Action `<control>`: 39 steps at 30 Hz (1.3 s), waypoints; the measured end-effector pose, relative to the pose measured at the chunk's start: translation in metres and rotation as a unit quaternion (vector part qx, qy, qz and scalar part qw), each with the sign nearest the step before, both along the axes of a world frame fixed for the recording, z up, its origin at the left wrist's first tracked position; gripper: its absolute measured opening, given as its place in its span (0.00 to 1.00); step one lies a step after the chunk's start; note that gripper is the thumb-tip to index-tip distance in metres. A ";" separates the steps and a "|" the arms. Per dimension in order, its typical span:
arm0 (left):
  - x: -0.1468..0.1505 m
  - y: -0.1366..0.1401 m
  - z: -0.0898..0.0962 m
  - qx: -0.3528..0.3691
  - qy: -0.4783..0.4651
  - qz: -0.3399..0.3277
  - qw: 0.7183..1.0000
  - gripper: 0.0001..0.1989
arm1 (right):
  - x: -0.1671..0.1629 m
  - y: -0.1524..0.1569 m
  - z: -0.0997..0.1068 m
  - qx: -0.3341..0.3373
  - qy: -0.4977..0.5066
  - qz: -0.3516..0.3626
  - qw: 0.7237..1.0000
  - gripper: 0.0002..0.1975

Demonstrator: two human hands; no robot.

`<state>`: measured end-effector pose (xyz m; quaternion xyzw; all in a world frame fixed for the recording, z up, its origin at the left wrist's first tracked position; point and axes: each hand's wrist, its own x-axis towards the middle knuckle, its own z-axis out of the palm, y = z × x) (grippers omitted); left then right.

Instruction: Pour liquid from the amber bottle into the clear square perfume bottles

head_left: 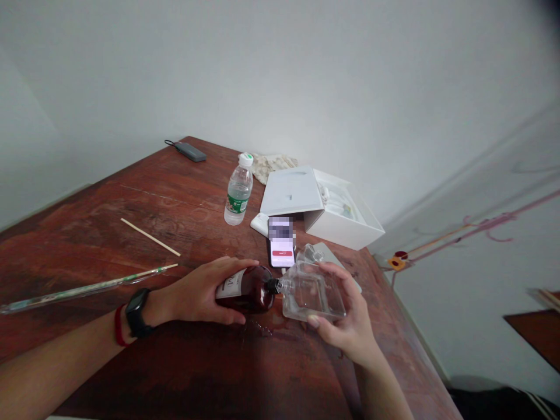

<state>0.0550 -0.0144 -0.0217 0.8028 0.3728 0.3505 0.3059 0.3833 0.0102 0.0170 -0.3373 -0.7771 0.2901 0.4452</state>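
My left hand (pixel 203 291) is wrapped round a dark reddish-brown bottle (pixel 259 290) with a white label, tipped on its side. Its black neck meets the mouth of a clear, flat-sided bottle (pixel 312 291), which my right hand (pixel 345 312) grips between thumb and fingers, also tilted sideways. Whether liquid passes between the two necks I cannot tell. Small wet drops (pixel 261 329) lie on the table below the brown bottle. Just behind the necks is a phone (pixel 281 245) with a lit screen, and another clear piece (pixel 311 253) sits behind the clear bottle.
A water bottle (pixel 238 192) with a green label stands upright at the back. White boxes (pixel 291 189) and a cloth (pixel 273 166) are near the wall. A chopstick (pixel 150 236), a wrapped chopstick packet (pixel 87 289) and a grey power bank (pixel 190 151) lie on the wooden table (pixel 175 373).
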 end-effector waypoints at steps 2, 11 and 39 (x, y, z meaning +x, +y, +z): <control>0.000 0.000 -0.001 0.001 -0.001 -0.003 1.000 0.48 | -0.001 0.000 0.000 -0.001 0.004 0.002 1.000 0.33; 0.001 0.000 -0.001 -0.006 0.003 -0.001 1.000 0.49 | -0.002 -0.001 0.002 -0.007 0.012 0.008 1.000 0.32; 0.000 -0.001 0.000 -0.002 0.004 -0.003 1.000 0.48 | -0.001 -0.002 0.002 0.001 -0.003 -0.004 1.000 0.33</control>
